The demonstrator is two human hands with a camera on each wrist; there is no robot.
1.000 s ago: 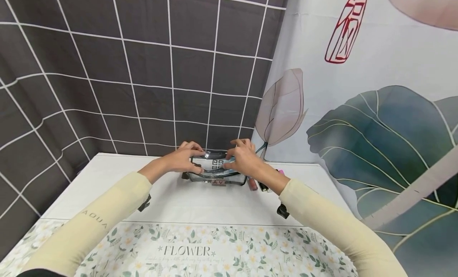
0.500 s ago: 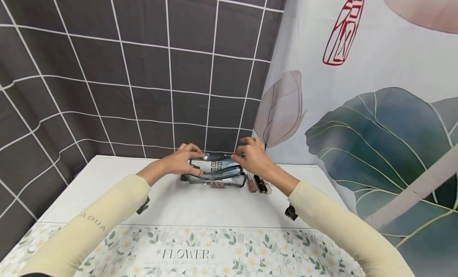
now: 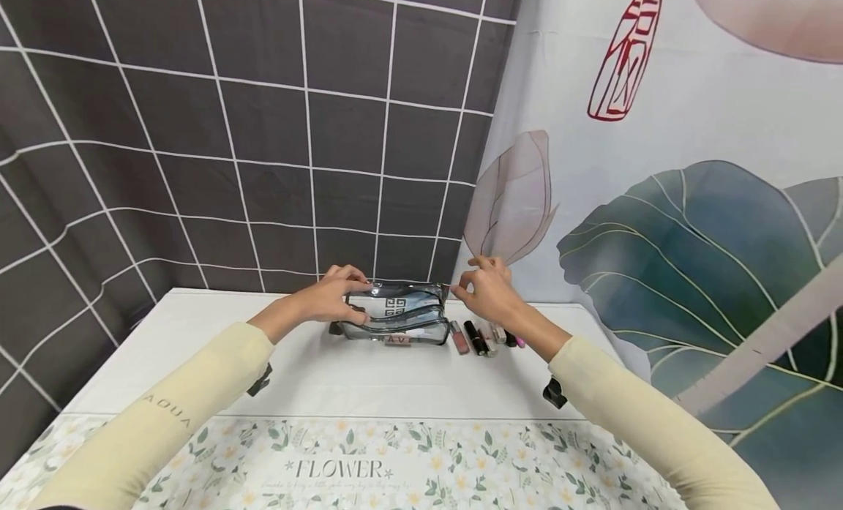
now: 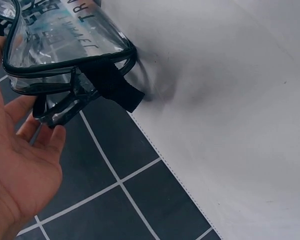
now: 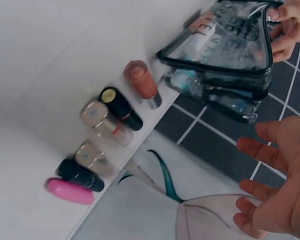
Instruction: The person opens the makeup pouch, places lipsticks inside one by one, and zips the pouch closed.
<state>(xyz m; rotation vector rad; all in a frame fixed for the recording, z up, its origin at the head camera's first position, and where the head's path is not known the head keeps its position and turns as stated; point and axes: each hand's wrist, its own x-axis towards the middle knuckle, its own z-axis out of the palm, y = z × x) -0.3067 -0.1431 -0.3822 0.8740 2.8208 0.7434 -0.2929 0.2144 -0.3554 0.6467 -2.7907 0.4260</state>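
Observation:
A clear toiletry pouch [image 3: 410, 304] with black piping and printed lettering stands on the white tabletop near its back edge. My left hand [image 3: 329, 295] holds the pouch's left end, thumb at the near side and fingers toward the back. In the left wrist view a black strap tab [image 4: 112, 86] sticks out from that end. Through the clear wall some contents show, among them a pinkish item. My right hand [image 3: 490, 289] is just off the pouch's right end, fingers spread and holding nothing. In the right wrist view its fingertips are apart from the pouch's corner.
Right of the pouch lies a row of cosmetics: a coral lip gloss tube [image 5: 142, 82], a black tube [image 5: 121, 107], several clear-and-beige tubes and a pink one [image 5: 70, 191]. A dark grid cloth [image 3: 342, 203] hangs behind the table. A floral mat [image 3: 342, 451] covers the front.
My right hand has let go of the pouch's upper edge and moved right, exposing the pouch's right end and the row of cosmetics. The left hand keeps its hold.

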